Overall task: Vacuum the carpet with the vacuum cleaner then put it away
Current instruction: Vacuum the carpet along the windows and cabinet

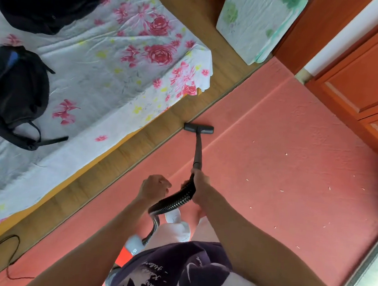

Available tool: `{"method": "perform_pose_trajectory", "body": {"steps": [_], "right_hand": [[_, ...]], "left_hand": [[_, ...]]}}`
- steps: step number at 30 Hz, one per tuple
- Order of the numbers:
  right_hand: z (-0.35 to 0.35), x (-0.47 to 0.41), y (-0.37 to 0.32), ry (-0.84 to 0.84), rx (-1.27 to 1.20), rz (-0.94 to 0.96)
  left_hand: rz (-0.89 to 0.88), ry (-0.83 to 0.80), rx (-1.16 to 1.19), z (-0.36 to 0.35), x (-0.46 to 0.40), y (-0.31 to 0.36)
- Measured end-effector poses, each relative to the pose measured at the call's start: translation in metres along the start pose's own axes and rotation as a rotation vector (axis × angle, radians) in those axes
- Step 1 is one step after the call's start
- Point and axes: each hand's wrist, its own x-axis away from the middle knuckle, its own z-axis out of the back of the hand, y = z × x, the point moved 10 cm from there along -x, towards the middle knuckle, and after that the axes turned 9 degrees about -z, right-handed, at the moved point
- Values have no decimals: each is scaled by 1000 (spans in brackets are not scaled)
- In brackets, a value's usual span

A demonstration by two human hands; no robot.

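Gripping black vacuum wand (198, 151), right hand (200, 183); left hand (154, 187) fisted, empty; nozzle (198, 128) on pink carpet (281, 170).

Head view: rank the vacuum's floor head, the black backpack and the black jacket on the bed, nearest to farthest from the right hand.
From the right hand, gripping the vacuum wand:
1. Floor head, straight ahead at the carpet's edge.
2. Black backpack, far left on the bed.
3. Black jacket, at the bed's far top-left corner of the view.
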Motion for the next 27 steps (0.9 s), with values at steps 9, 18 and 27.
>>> {"method": "perform_pose_trajectory", "body": {"steps": [9, 18, 27], "right_hand": [[6, 24, 31, 30, -173, -80], [-8, 25, -38, 104, -122, 2], [55, -37, -146, 123, -34, -17]], "left_hand": [[-78, -112, -31, -2, -19, 59], [-57, -24, -25, 11, -49, 94], [-40, -44, -63, -2, -86, 143]]}}
